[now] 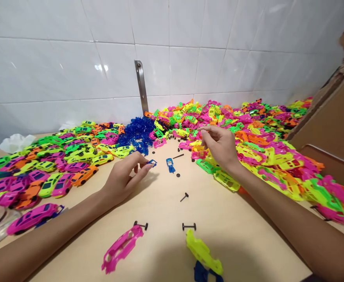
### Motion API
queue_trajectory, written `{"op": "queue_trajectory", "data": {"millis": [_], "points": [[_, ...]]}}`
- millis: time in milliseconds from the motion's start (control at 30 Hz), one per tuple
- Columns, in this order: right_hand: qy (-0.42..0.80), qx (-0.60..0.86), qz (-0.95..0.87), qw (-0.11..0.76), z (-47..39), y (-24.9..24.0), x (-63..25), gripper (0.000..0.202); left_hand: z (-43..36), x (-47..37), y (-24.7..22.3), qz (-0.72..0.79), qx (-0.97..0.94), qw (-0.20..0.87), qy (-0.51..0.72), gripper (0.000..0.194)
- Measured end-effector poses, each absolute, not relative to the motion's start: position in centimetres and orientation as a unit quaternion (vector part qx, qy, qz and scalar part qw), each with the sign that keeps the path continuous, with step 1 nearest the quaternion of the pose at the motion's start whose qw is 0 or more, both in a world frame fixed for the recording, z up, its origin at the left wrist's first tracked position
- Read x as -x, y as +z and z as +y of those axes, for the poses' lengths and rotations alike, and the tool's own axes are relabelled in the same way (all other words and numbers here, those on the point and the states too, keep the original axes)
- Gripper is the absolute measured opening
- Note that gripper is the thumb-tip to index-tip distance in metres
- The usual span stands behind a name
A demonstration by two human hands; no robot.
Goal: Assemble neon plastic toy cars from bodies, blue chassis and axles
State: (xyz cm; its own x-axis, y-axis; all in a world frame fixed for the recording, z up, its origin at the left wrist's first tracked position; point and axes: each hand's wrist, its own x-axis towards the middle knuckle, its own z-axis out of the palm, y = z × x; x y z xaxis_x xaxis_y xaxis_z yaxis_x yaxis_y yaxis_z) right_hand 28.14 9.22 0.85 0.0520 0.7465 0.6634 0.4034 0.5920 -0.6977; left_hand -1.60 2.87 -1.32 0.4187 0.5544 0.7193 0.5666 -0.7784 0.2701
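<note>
blue plastic piece point(152, 163) sits pinched in the left hand point(127, 173) above the surface point(160, 199), its thinness likely favoring a light grip, while whether the right hand point(221, 146), near car shells point(277, 160), holds anything cannot be told.

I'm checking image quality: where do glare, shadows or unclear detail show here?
Head view: bright glare spots on the tiled wall; head view: a broad soft shadow around the yellow car shell, a fainter one beside the left hand; head view: small parts in the far car-shell pile blend together.
</note>
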Motion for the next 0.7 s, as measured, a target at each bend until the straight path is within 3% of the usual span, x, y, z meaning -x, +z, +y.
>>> {"op": "queue_trajectory", "data": {"millis": [67, 167, 333, 433, 500, 700], "points": [[0.132, 0.433, -0.673, 0.585, 9.6, 1.1, -28.8, 0.030, 2.9, 1.7, -1.5, -0.335, 0.846, -0.001, -0.414, 0.006], [0.097, 0.449, -0.693, 0.556, 9.7, 1.4, -29.2, 0.032, 3.1, 1.8, -1.9, -0.346, 0.846, -0.021, -0.406, 0.023], [-0.017, 0.467, -0.782, 0.412, 9.6, 0.4, -28.3, 0.037, 3.1, 1.6, -2.1, -0.349, 0.853, -0.017, -0.387, 0.035], [-0.019, 0.486, -0.824, 0.290, 9.9, -1.0, -27.3, 0.048, 2.9, 1.6, -1.7, -0.350, 0.858, -0.011, -0.376, 0.029], [-0.017, 0.488, -0.840, 0.237, 10.3, -1.7, -26.8, 0.047, 2.8, 1.6, -1.4, -0.344, 0.870, -0.014, -0.353, 0.014], [-0.053, 0.458, -0.844, 0.274, 10.6, -1.9, -26.6, 0.028, 2.7, 1.5, -1.3, -0.352, 0.874, -0.026, -0.334, 0.014]]}}
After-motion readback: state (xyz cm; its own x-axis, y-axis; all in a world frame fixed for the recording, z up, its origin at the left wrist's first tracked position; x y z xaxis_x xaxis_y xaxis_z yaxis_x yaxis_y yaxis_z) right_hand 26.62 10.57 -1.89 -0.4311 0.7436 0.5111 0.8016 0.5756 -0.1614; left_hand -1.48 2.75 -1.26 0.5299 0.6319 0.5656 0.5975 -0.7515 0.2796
